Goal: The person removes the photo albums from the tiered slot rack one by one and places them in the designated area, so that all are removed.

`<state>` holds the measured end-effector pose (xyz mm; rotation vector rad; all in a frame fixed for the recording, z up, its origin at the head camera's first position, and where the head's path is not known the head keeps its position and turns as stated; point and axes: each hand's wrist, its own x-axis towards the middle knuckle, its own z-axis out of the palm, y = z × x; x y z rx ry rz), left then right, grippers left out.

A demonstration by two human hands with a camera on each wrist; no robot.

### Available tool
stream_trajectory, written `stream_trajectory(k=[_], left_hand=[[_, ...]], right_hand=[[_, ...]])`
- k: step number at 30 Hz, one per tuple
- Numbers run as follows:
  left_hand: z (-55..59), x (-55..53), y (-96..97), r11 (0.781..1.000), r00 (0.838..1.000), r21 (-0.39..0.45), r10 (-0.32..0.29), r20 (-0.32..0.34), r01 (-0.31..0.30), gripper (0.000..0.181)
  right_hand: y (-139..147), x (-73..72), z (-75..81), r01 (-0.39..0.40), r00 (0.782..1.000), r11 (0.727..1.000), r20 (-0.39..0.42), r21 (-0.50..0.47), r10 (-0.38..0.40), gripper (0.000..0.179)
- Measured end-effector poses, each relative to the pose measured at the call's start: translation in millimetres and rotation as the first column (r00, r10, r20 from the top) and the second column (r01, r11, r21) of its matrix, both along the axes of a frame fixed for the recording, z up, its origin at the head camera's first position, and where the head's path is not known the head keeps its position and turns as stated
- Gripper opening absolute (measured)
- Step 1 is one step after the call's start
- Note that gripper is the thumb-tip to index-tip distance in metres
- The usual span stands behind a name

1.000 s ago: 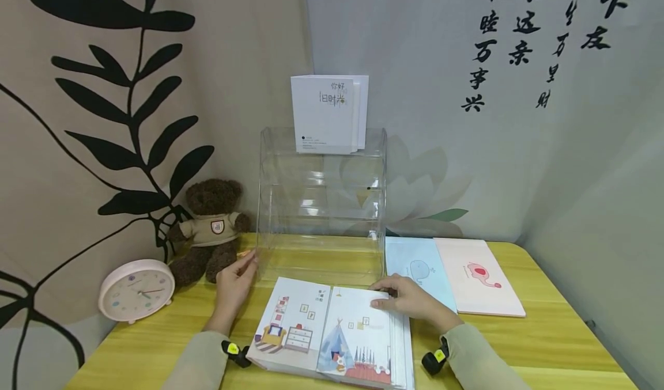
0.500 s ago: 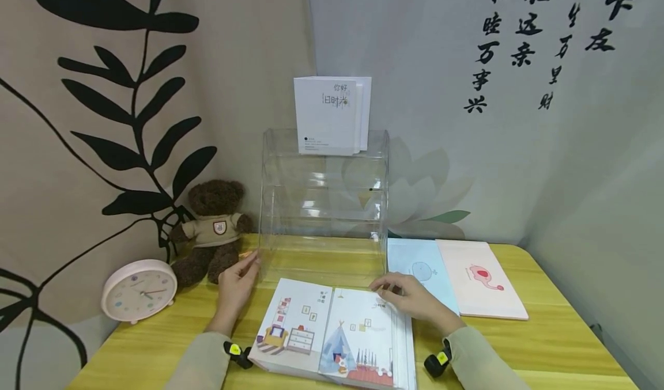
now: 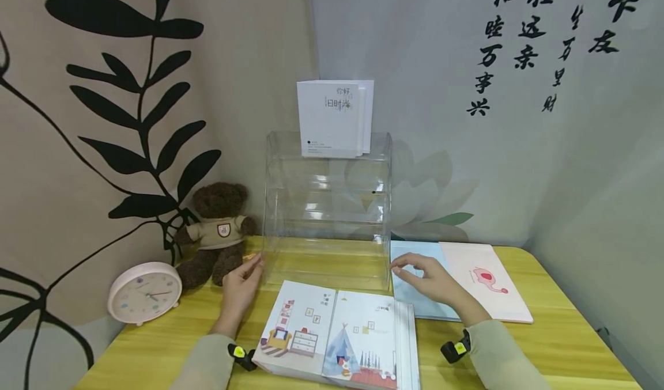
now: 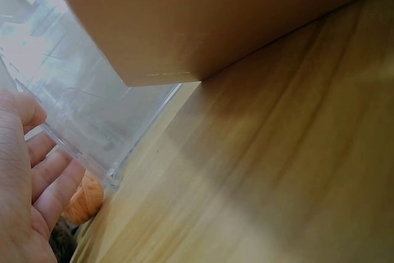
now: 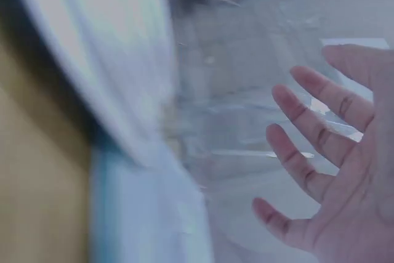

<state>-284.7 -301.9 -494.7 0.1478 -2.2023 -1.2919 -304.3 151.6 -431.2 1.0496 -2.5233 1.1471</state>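
A clear acrylic display rack [image 3: 328,231] stands upright at the back of the table. My left hand [image 3: 241,289] pinches its lower left edge between thumb and fingers. The left wrist view shows this left hand [image 4: 28,177] at the rack's rim. Spread fingers mark my right hand [image 5: 332,152] in the right wrist view; it holds nothing. In the head view the right hand [image 3: 433,283] hovers above a pale blue notebook [image 3: 430,309], near the rack's right side. Between my forearms lie two illustrated stacks of books, a left stack [image 3: 295,332] and a right stack [image 3: 363,338].
White booklets [image 3: 329,119] stand in the rack's top tier. A pink notebook [image 3: 490,286] overlaps the blue one at right. A brown teddy bear [image 3: 220,234] and a round clock [image 3: 145,294] sit at left. An orange ball of yarn [image 4: 85,198] lies behind my left hand.
My right hand has left the top of the right book stack and moved right, over the blue notebook. My left hand stays at the rack. The head view has shifted slightly.
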Motion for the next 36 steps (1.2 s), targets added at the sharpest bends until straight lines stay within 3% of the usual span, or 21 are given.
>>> stream_trajectory(k=[4, 7, 12, 15, 18, 24, 29, 32, 36], left_hand=[[0.1, 0.2, -0.7, 1.000, 1.000, 0.006, 0.006, -0.010, -0.006, 0.030], [0.0, 0.6, -2.5, 1.000, 1.000, 0.016, 0.007, -0.015, -0.007, 0.030], [-0.8, 1.0, -6.0, 1.000, 1.000, 0.015, 0.014, -0.026, -0.014, 0.031], [-2.1, 0.0, -7.4, 1.000, 0.999, 0.007, 0.015, -0.038, -0.014, 0.031], [-4.5, -1.6, -7.1, 1.000, 0.999, -0.007, -0.002, -0.039, 0.001, 0.032], [-2.4, -1.2, -5.8, 1.000, 0.998, -0.008, -0.015, -0.065, 0.015, 0.031], [1.3, 2.2, -4.8, 1.000, 0.998, 0.005, -0.019, -0.060, 0.020, 0.031], [-0.1, 4.8, -3.7, 0.999, 0.998, 0.029, -0.024, -0.052, 0.025, 0.030], [-4.1, 9.8, -2.1, 0.997, 0.998, 0.053, -0.045, -0.038, 0.047, 0.030]], right_hand=[[8, -12.2, 35.5, 0.014, 0.999, 1.000, -0.052, -0.021, -0.015, 0.022], [7, -27.2, 70.8, -0.006, 0.993, 0.999, -0.116, -0.037, 0.002, 0.022], [-12, -63.2, 138.0, -0.024, 0.957, 0.999, -0.290, -0.035, 0.013, 0.023], [-31, -81.4, 184.0, 0.013, 0.943, 1.000, -0.333, 0.021, -0.006, 0.025], [-49, -92.8, 227.5, 0.076, 0.942, 0.992, -0.332, 0.096, -0.040, 0.032], [-87, -113.9, 292.5, 0.214, 0.922, 0.946, -0.369, 0.242, -0.114, 0.063], [-114, -119.8, 318.9, 0.296, 0.931, 0.886, -0.315, 0.357, -0.184, 0.086], [-123, -118.5, 321.4, 0.312, 0.935, 0.865, -0.287, 0.393, -0.207, 0.089], [-128, -115.0, 314.8, 0.364, 0.912, 0.847, -0.333, 0.388, -0.239, 0.082]])
